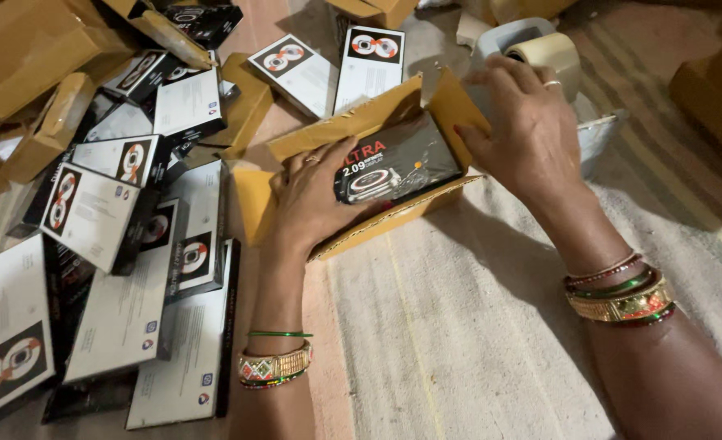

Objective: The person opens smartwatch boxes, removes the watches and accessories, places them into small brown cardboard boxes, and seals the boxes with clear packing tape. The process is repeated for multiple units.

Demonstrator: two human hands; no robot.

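- Left hand (316, 191) presses flat, fingers spread, on a glossy black product box (397, 160) at frame centre.
- It sits inside an open brown cardboard carton (353, 126).
- Right hand (524, 122) grips the carton's upper-right flap — seemingly pinched.

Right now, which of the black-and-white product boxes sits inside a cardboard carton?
The black product box between both hands, lying dark side up in the open brown carton. The other boxes lie loose, piled on the floor at left.
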